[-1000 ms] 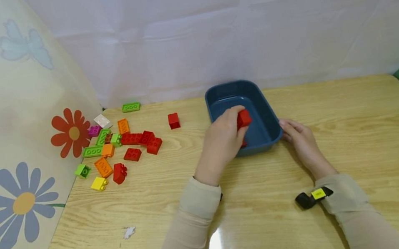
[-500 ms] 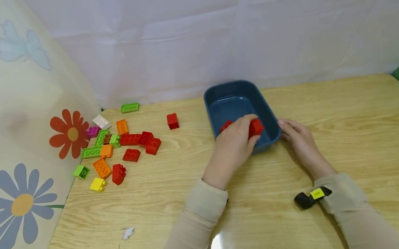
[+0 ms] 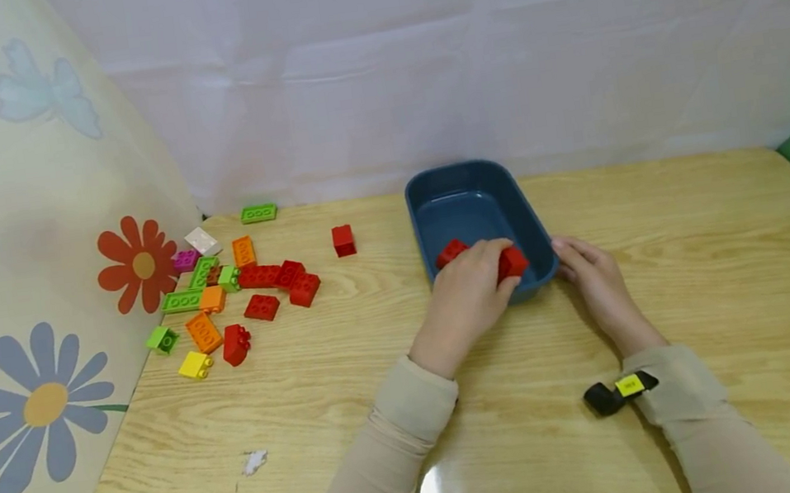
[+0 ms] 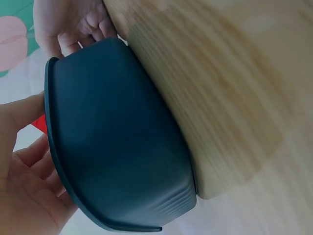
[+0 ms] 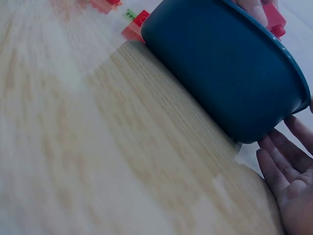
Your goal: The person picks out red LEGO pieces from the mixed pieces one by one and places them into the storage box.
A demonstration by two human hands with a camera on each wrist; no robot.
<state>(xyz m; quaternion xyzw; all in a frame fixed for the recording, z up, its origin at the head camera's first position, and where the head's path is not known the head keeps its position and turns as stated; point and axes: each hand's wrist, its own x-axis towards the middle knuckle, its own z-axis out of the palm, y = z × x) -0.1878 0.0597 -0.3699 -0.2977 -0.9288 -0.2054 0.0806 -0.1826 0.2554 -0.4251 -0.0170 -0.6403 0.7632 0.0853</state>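
A dark blue plastic tub (image 3: 457, 209) stands on the table, with red toy building blocks (image 3: 451, 252) visible inside its left part. Over the tub's near end my left hand (image 3: 466, 304) grips a red toy building block (image 3: 513, 262) between thumb and fingers. That held block (image 5: 275, 20) shows above the rim in the right wrist view, while the left wrist view has it mostly hidden behind the tub wall (image 4: 117, 132). My right hand (image 3: 598, 286) holds the tub's near right corner, thumb at the rim and fingers (image 5: 288, 147) curled beneath it.
At the left lies a loose group of red blocks (image 3: 260, 276), orange blocks (image 3: 205, 332), green blocks (image 3: 182, 300) and a yellow block (image 3: 196, 364). One red block (image 3: 343, 240) lies apart, left of the tub. A white cloth (image 3: 446, 65) hangs behind the table.
My left hand has moved right and nearer inside the tub with the red block. Red blocks in the tub came into view behind it. The right hand has stayed at the corner.
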